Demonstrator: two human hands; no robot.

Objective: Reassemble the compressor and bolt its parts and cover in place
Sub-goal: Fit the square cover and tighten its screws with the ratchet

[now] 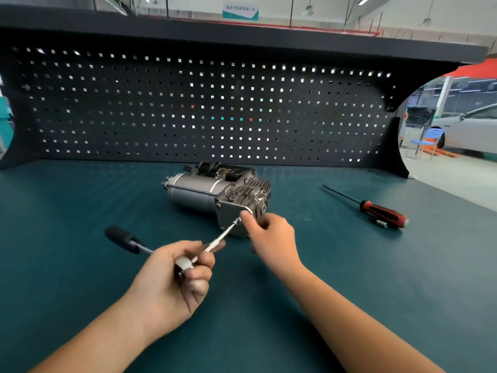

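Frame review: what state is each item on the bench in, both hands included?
compressor: lying on its side on the bench, cover plate toward the person
cover plate: seated on the compressor's end
ratchet: extension tip at the cover plate's corner
left hand: grips the ratchet head
right hand: pinches the ratchet's extension tip
screwdriver: lying on the bench, untouched
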